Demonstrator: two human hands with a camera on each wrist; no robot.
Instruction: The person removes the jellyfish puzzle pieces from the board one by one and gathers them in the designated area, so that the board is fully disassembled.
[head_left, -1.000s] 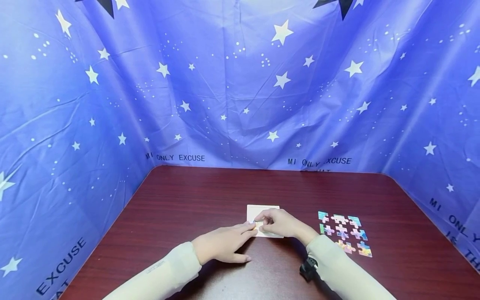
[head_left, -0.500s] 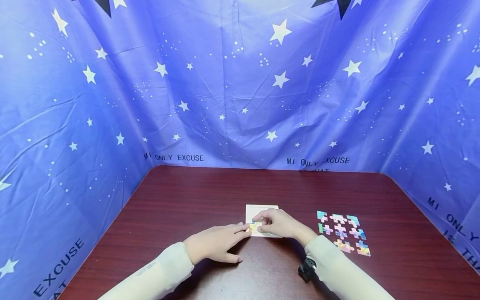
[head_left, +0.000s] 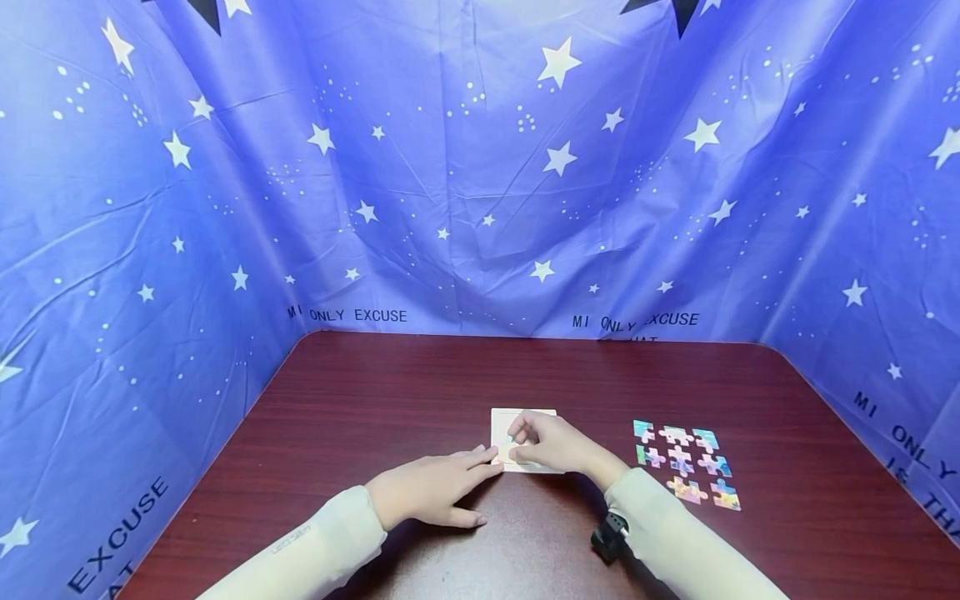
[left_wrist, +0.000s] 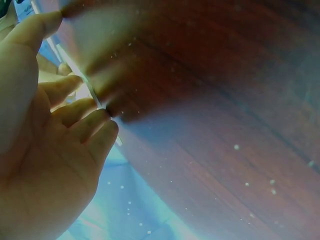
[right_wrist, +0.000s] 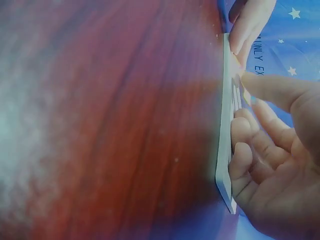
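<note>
My right hand [head_left: 555,442] is over a white puzzle tray [head_left: 500,423] on the table. In the right wrist view, its thumb and index finger pinch a thin puzzle piece [right_wrist: 246,96] that stands tilted above the tray floor; the other fingers curl close to the tray. Much of the piece is hidden by the fingers in the head view. My left hand [head_left: 431,487] lies flat with straight fingers, their tips at the tray's left edge, and its thumb is spread toward me. In the left wrist view those fingertips meet the tray edge [left_wrist: 92,92].
Several colourful puzzle pieces [head_left: 680,459] lie in loose rows to the right of the tray. The dark red wooden table [head_left: 390,383] is enclosed by blue star-printed cloth [head_left: 450,167]. A black device [head_left: 609,537] is strapped at the right wrist.
The left hand has drawn back slightly to the left. The piece's yellow and blue face, seen half a second ago, is now mostly out of sight as the right fingers tilt it.
</note>
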